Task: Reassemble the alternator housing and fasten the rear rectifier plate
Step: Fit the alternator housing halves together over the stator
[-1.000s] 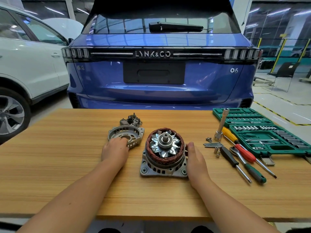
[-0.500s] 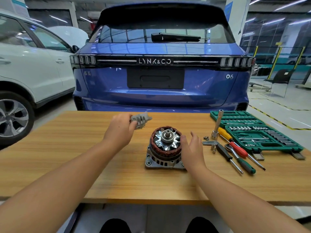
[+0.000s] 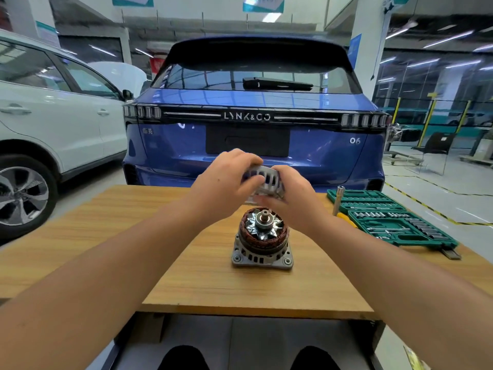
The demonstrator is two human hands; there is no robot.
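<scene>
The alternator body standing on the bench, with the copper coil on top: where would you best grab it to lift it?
Probably by the grey cast base, low down on the alternator body, one hand from each side. The base flares into sturdy mounting ears, giving a firm hold. The upper part is exposed copper winding and thin fan blades around an upright shaft, best left untouched.

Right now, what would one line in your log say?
step: fitting cover | left hand and right hand: both grip rear housing cover | cover: in the air above alternator body | body: on table
</scene>
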